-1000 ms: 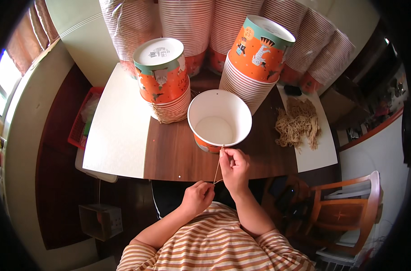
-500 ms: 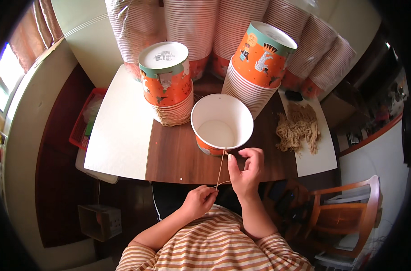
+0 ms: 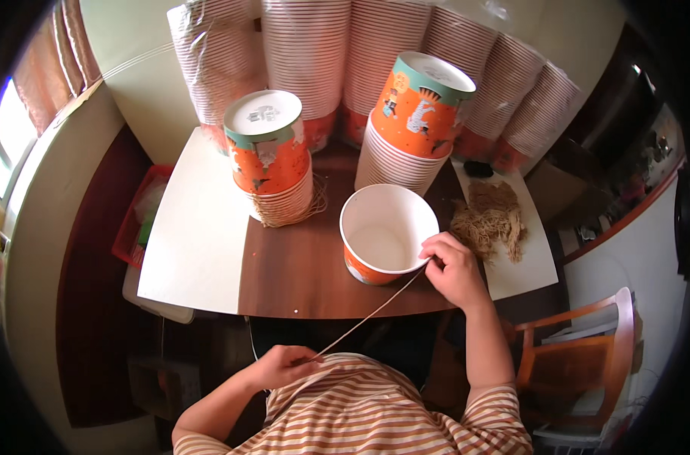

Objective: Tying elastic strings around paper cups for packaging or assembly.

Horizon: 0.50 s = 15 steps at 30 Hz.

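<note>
An open white paper bucket [image 3: 394, 227] with an orange printed outside stands upright on the table near its front edge. My right hand [image 3: 455, 269] is closed at the bucket's right front rim, its fingertips over the edge. From that spot a thin tan string [image 3: 371, 315] runs taut down to my left hand [image 3: 283, 366], which is closed on it close to my striped shirt. My fingers hide where the string meets the rim.
Upside-down bucket stacks stand behind: a left stack [image 3: 273, 148] with string loops [image 3: 288, 208] around its base, and a right stack [image 3: 405, 129]. Wrapped bucket stacks [image 3: 307, 61] line the back. Tan string bundles [image 3: 492, 220] lie at right; a wooden chair [image 3: 580, 356] stands beyond.
My left hand has moved left and down, drawing the string long and taut. My right hand has moved right onto the rim. The bucket has turned, its string point now at the right front.
</note>
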{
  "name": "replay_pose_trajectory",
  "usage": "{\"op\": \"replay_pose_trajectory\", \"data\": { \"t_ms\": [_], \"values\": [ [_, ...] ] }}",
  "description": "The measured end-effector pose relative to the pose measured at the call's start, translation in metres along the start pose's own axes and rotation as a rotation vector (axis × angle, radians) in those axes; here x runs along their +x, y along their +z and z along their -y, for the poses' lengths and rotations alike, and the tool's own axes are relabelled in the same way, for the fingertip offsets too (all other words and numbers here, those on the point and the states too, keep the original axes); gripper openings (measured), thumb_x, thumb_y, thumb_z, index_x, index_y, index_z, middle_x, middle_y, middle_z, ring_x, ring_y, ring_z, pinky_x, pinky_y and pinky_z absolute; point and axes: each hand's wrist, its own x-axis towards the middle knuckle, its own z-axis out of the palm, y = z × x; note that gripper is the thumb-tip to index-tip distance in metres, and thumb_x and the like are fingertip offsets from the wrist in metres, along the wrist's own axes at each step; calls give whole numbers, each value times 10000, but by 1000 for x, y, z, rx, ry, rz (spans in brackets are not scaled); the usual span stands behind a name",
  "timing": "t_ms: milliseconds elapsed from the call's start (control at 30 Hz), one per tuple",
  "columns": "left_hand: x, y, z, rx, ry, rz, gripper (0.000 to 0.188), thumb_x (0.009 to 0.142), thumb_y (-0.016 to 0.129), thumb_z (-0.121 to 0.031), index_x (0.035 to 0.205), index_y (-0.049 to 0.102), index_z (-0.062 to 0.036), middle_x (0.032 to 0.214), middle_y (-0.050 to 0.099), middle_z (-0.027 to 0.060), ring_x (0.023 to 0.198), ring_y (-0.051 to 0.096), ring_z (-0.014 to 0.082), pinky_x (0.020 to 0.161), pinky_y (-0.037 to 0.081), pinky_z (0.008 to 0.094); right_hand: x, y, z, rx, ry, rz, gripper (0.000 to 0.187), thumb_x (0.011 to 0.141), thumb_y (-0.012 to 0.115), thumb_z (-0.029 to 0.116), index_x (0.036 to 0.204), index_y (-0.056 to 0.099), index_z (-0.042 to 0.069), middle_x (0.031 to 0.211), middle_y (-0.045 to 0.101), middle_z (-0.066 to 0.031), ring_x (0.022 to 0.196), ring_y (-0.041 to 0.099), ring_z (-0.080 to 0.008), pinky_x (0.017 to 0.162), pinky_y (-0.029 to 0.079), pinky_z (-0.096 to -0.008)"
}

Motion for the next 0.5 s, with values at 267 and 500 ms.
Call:
{"op": "replay_pose_trajectory", "data": {
  "t_ms": [267,500],
  "values": [
    [-12,-7,-35,-128,-14,28,219,931,592,-182,1030,675,-6,863,694,37,789,587,50,706,490,222,-33,3,58,-418,-211,-77,534,665,644,45,1189,543,39,1228,510,-156,1091,496,-319,955,394,-452],
    [21,-7,-82,-5,67,157,167,919,544,-90,957,676,4,855,681,30,801,587,78,739,491,246,-55,65,108,605,39,521,584,821,716,203,1299,452,-2,1086,568,-141,904,595,-206,775,507,-305]
  ]
}}
